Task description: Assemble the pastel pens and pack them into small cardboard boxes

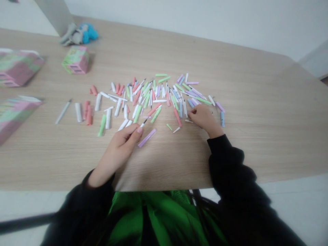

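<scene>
My left hand (125, 138) is closed in a pinch around a slim white pen refill (144, 123), its dark tip pointing up and away to the right. Just right of those fingers lies a purple pen barrel (147, 138). At the right side of the pile, my right hand (203, 119) reaches down with its fingertips together on the table; what they grip, if anything, is hidden. A small white piece (189, 121) lies beside those fingertips. Around both hands spread loose pen parts: a red barrel (177, 118), a green barrel (156, 114), blue and white ones, and several dark-tipped refills.
Patterned pink and green boxes (23, 66) stand at the left, with another open one (19, 114) nearer me. A small pink and green box (76, 60) sits further back. Behind it lie a grey and blue soft item (82, 33). One whitish pen (63, 112) lies apart at left.
</scene>
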`<state>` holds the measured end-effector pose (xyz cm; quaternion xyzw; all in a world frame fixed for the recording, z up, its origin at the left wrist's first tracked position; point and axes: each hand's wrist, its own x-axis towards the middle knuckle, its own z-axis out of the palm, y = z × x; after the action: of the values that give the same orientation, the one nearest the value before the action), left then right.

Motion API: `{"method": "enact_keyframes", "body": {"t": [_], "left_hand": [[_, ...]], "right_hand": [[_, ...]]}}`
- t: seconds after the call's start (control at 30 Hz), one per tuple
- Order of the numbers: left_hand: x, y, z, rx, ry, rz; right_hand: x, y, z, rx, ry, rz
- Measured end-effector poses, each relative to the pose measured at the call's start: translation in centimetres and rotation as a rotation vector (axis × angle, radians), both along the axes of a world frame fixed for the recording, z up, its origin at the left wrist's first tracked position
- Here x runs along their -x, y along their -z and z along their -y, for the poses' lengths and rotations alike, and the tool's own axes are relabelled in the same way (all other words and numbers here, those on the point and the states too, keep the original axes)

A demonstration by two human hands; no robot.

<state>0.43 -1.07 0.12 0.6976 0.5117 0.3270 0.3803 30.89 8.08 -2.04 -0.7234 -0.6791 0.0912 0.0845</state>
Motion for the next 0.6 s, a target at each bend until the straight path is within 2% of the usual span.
{"method": "enact_keyframes", "body": {"t": [0.1,0.2,0.3,0.37,0.47,0.6], "left_hand": [[-0.2,-0.1,0.1,-0.009,0.022,0.001],[-0.5,-0.3,0.2,0.009,0.056,0.013],[-0.9,-0.5,0.3,0.035,0.098,0.055],[-1.1,-0.6,0.4,0.042,0.121,0.083],[-1.2,-0.6,0.5,0.049,0.137,0.092],[-1.3,-0.6,0.4,0.062,0.139,0.103]], "right_hand": [[-0.4,-0.2,-0.2,-0.142,0.011,-0.066],[-0.3,-1.1,0.0,-0.240,-0.009,-0.319],[1.4,-2.4,1.2,-0.225,-0.131,-0.785],[3.3,-3.2,2.5,-0.211,-0.231,-1.023],[6.4,-3.7,4.4,-0.220,-0.292,-1.193],[9.0,-3.3,5.6,-0.128,-0.320,-1.380]]}}
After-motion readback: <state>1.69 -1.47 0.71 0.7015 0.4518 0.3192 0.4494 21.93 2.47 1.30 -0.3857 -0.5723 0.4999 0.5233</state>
